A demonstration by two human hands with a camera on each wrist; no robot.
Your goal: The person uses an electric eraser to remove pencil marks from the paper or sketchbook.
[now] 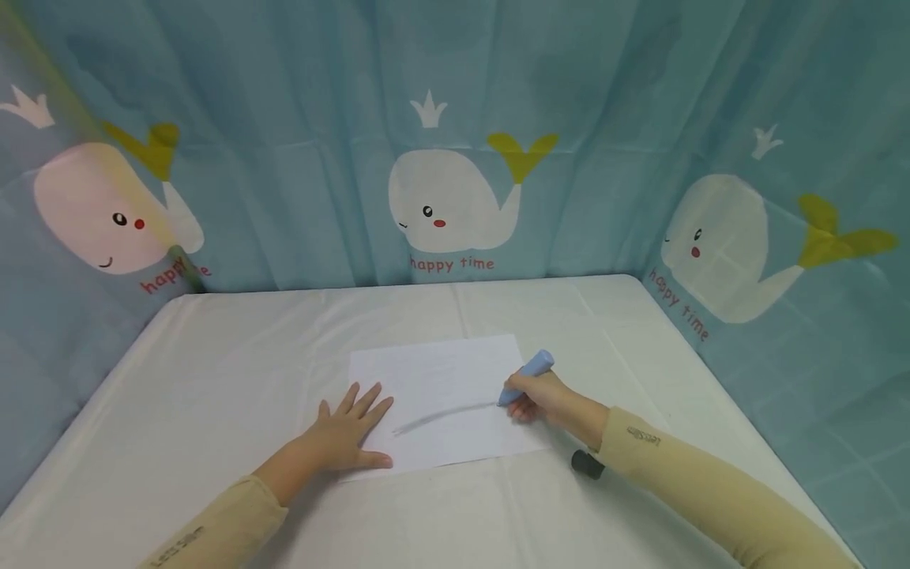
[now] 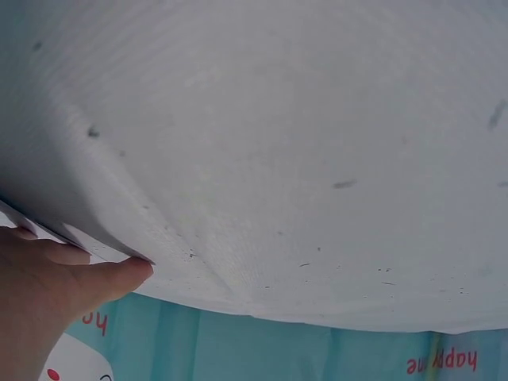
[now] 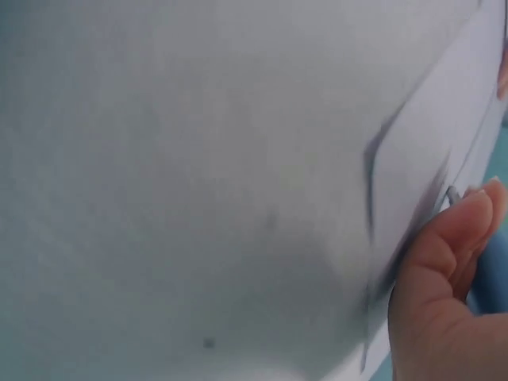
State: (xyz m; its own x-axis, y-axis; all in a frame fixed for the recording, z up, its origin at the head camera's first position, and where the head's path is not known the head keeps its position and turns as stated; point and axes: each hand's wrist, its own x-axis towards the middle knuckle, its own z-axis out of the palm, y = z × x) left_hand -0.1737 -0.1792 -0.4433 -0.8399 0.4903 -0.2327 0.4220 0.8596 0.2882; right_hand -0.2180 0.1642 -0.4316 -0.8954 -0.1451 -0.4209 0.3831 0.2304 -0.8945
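Note:
A white sheet of paper (image 1: pixel 434 375) lies on the table in the head view. My left hand (image 1: pixel 344 437) rests on its left edge, fingers spread and straight; the left wrist view shows its thumb (image 2: pixel 111 279) along the paper's edge. Between thumb and fingers, my right hand (image 1: pixel 547 397) grips a light blue marker (image 1: pixel 538 363), tilted with its tip down at the paper. A thin grey line (image 1: pixel 444 414) runs from the paper's lower left part to that tip. In the right wrist view, the fingers partly hide the marker (image 3: pixel 494 274).
A small black cylindrical piece (image 1: pixel 587 465), perhaps a cap, lies just below the right wrist. White cloth (image 1: pixel 235 379) covers the table. Blue curtains (image 1: pixel 298 197) with whale prints stand along the back and both sides.

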